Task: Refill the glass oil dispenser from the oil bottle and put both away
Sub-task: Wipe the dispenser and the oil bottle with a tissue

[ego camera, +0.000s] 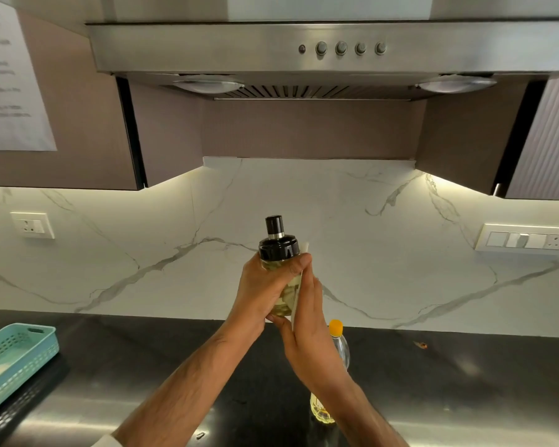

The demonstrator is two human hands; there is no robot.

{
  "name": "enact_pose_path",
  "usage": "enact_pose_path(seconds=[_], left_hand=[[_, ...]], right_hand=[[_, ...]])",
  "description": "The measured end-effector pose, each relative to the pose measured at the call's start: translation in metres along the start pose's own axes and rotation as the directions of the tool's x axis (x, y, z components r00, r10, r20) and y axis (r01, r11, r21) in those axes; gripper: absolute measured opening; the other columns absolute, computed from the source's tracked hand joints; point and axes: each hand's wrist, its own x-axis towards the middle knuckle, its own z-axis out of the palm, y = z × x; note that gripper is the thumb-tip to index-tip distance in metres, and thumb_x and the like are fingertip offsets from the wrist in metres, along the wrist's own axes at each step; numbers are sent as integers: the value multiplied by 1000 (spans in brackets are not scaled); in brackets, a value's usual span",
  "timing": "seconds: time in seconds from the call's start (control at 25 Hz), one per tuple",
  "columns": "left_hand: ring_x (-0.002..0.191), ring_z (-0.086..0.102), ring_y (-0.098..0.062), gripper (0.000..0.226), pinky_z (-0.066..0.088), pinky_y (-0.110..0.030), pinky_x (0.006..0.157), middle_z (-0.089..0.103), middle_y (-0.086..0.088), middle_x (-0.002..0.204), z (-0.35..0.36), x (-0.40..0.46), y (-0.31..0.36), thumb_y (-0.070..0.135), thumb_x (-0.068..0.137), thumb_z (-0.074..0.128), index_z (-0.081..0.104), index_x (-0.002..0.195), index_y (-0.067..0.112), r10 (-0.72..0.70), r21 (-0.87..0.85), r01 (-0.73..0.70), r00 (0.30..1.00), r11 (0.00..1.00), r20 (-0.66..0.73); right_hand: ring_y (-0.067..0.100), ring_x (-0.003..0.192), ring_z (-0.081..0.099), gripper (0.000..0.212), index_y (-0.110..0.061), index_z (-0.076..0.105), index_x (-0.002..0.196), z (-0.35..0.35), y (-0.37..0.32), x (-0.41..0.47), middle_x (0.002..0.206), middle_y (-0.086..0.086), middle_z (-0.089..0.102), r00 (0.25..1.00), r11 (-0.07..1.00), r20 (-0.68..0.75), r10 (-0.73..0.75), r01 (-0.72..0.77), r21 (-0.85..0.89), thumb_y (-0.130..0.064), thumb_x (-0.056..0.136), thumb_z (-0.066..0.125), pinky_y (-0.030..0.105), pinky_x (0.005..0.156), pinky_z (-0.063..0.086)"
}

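The glass oil dispenser (277,250), with a black cap and yellowish oil inside, is held upright in the air over the counter. My left hand (265,287) grips its body just under the cap. My right hand (307,321) presses a white cloth or paper strip (299,285) against the dispenser's right side, fingers under its base. The oil bottle (338,341), clear plastic with an orange cap and a little yellow oil at the bottom, stands on the dark counter behind my right forearm, partly hidden.
A teal plastic basket (17,353) sits at the counter's left edge. A steel range hood (304,50) and brown wall cabinets hang overhead. The marble backsplash carries a socket (33,225) at left and a switch panel (526,240) at right.
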Motion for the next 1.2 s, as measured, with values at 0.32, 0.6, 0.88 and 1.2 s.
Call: enact_pose_path(seconds=[0.32,0.6,0.88,1.2], left_hand=[[113,70,-24,69,52,-53,103,74,-8,116,-8,-1,-5,42,66,88,64,127,19,5,-4,-5,991,1000,136],[120,66,-26,63,53,-48,100,71,-7,126,-13,4,-7,34,72,82,64,131,22,52,-66,-38,973,997,227],[105,73,-27,62,58,-47,90,76,-7,110,-17,7,-12,40,68,85,68,122,15,36,-28,-37,998,999,-60],[94,75,-25,36,62,-50,82,76,-8,102,-15,10,-9,26,84,82,67,115,15,7,92,-2,998,996,-59]], right_hand=[[10,148,32,78,-24,7,161,-32,-3,14,158,-6,31,991,967,107,-85,56,250,-13,103,58,30,119,35],[7,142,44,67,-28,20,157,-30,-12,14,152,-19,44,994,859,103,-20,-36,511,-17,101,56,39,115,43],[9,108,70,38,-30,68,127,-17,-12,9,115,-10,75,951,902,-188,248,-155,403,-21,90,72,45,92,59],[-1,139,44,43,-33,44,151,-44,-38,39,153,-19,46,995,939,-90,40,-7,344,-30,108,40,29,115,41]])
